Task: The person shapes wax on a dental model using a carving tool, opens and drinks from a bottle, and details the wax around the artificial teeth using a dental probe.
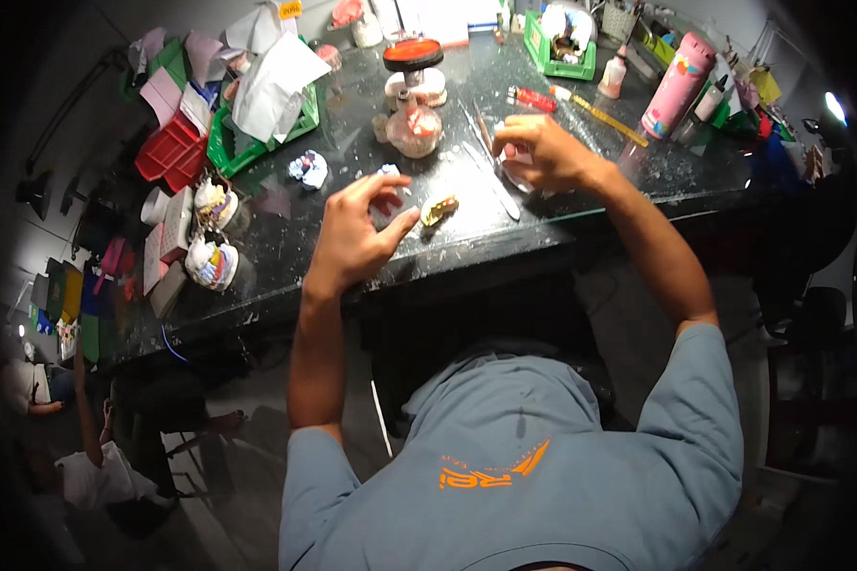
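Because the light falls strongest on this part of the tabletop (pixel 278 268), I judge that the gold piece (pixel 439 210) lies there to be seen well. It is near the front edge, between the two hands, and just beside the left grip (pixel 352 228). This grip is spread apart with nothing between its tips, perhaps so that it can steady the piece; whether the thumb touches it, I cannot tell. The right grip (pixel 549 159) is curled above the slim tools, beyond the piece and to its right. Whether it is clamped on something, I cannot tell, since its own knuckles hide the inside.

The pale tool (pixel 508 202) lies slantwise, with its near end toward the person, probably for easy picking up. The jar (pixel 415 135) and the wad (pixel 308 169) stand farther back, which seems to leave free working room.

The long axis of the gold piece runs obliquely: one end toward the left thumb and the person, the other away, roughly toward the right grip. Which end is its front is too small to tell.
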Available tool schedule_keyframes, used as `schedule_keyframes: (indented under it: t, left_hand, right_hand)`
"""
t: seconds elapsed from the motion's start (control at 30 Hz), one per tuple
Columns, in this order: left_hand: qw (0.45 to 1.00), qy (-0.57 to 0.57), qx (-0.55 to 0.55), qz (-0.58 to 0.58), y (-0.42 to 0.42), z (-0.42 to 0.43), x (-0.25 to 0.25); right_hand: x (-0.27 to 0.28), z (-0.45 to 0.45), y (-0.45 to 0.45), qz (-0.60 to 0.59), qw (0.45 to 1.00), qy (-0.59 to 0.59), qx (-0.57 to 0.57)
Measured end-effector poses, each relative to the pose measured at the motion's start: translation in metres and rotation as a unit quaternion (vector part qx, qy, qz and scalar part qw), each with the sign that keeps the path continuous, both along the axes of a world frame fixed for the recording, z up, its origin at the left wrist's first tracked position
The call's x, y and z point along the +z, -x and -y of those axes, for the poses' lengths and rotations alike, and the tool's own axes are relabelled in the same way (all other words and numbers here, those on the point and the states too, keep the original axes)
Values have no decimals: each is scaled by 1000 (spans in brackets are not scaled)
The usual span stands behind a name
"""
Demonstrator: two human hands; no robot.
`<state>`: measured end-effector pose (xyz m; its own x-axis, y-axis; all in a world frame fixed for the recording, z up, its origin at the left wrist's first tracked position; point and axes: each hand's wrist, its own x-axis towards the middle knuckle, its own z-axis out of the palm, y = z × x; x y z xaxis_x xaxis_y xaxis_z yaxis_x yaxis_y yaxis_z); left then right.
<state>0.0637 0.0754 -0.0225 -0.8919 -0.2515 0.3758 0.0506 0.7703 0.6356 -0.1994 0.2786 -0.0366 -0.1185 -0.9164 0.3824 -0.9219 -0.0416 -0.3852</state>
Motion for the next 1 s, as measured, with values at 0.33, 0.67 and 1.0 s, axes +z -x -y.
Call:
schedule_keyframes:
  t: [0.33, 0.67, 1.0]
  left_hand:
    - [944, 81, -279, 155, 73, 26, 10]
    - [980, 33, -193, 43, 70, 9, -12]
    - [973, 87, -208, -48, 66, 14, -26]
  right_hand:
    - [19, 42, -3, -47, 989, -132, 36]
    - [16, 55, 17, -8, 996, -87, 15]
    - [9, 51, 4, 42, 994, -37, 98]
